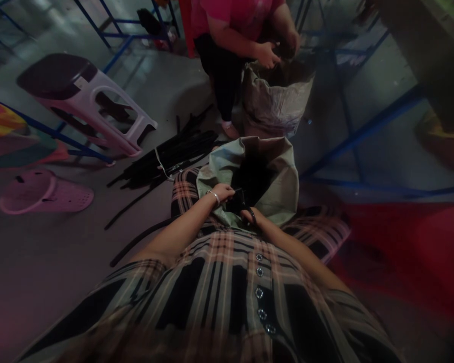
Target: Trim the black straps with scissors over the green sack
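An open pale sack (283, 196) stands between my knees, with dark material (251, 174) inside it. At the sack's near edge my left hand (223, 192), with a bracelet at the wrist, has its fingers closed on a small black piece (236, 200). My right hand (248, 216) is just to the right and a little nearer to me, bent inward by the same piece. A black loop, perhaps a scissors handle, shows at that hand. Its fingers are mostly hidden, and what it holds is too dark to tell.
Ahead, a person in a pink top works over another sack (278, 101). Black tubes (166, 156) lie tied on the floor at left, near a stool (87, 96) and a pink basket (47, 194). Blue metal frames (366, 128) stand at right, above red cloth (408, 247).
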The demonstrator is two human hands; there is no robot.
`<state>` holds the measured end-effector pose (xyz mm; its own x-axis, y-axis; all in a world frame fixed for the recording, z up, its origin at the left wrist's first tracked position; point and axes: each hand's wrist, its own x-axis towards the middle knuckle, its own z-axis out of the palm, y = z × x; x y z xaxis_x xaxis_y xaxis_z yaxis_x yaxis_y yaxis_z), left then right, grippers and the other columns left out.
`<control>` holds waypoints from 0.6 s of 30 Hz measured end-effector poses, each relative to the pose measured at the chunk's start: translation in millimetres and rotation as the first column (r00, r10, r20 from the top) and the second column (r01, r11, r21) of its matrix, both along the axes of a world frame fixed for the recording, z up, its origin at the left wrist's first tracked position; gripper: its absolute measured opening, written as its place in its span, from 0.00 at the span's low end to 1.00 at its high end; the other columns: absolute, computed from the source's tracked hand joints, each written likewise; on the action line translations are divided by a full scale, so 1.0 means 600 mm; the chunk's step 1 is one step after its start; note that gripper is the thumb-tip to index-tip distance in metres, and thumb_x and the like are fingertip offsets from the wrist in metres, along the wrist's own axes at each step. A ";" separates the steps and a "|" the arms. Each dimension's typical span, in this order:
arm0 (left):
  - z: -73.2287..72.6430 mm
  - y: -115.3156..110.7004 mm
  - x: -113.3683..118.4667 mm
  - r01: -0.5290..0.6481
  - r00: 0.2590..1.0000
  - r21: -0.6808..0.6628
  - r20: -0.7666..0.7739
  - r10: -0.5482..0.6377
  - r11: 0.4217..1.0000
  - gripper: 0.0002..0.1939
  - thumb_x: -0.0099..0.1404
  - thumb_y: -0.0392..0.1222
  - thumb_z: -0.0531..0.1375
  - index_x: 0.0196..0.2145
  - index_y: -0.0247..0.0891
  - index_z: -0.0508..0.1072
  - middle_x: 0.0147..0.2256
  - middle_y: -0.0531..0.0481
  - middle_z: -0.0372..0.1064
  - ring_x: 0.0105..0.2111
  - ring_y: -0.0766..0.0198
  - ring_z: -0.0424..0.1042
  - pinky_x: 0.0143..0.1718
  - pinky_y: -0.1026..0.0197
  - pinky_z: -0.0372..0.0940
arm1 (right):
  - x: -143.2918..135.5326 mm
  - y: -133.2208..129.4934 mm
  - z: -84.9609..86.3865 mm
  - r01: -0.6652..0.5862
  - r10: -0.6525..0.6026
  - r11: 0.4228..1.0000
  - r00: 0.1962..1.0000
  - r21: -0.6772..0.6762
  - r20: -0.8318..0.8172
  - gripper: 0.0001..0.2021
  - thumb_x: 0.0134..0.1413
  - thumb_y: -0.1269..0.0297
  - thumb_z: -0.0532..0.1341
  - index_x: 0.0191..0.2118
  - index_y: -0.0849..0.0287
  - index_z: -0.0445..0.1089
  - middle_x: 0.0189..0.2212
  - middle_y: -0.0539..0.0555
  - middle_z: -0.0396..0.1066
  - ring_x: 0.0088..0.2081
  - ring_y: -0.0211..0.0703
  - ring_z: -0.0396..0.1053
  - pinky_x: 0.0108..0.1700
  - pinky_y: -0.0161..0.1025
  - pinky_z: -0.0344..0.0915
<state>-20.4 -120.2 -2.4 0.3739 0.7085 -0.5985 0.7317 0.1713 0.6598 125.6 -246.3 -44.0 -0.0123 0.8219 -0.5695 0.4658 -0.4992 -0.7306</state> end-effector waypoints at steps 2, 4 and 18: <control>-0.001 0.001 0.001 0.006 1.000 0.009 0.006 -0.006 1.000 0.09 0.59 0.40 0.58 0.34 0.32 0.75 0.21 0.54 0.66 0.14 0.74 0.60 0.16 0.70 0.54 | -0.001 -0.001 0.005 -0.002 0.002 1.000 1.000 0.006 -0.030 0.11 0.50 0.66 0.53 0.23 0.61 0.69 0.21 0.51 0.69 0.26 0.38 0.65 0.27 0.30 0.58; -0.002 0.000 0.003 0.007 1.000 0.017 0.005 -0.007 1.000 0.10 0.59 0.40 0.58 0.35 0.32 0.75 0.21 0.54 0.66 0.14 0.74 0.60 0.16 0.70 0.54 | -0.001 -0.002 0.008 -0.008 0.009 0.999 0.999 0.035 -0.040 0.09 0.49 0.67 0.53 0.25 0.61 0.69 0.23 0.51 0.69 0.28 0.38 0.64 0.28 0.29 0.58; -0.004 -0.023 0.018 0.109 0.994 -0.003 -0.017 -0.109 0.994 0.10 0.59 0.40 0.59 0.38 0.34 0.74 0.21 0.55 0.66 0.15 0.74 0.59 0.17 0.70 0.55 | -0.002 -0.007 -0.009 -0.025 0.015 0.991 0.997 0.132 0.076 0.11 0.53 0.64 0.53 0.29 0.62 0.70 0.26 0.52 0.70 0.29 0.39 0.65 0.30 0.31 0.57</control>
<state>-9.5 -133.7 -4.9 0.4385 0.6628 -0.6070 0.7575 0.0908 0.6465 124.4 -250.6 -49.4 0.0089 0.8902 -0.4555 0.5301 -0.3905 -0.7527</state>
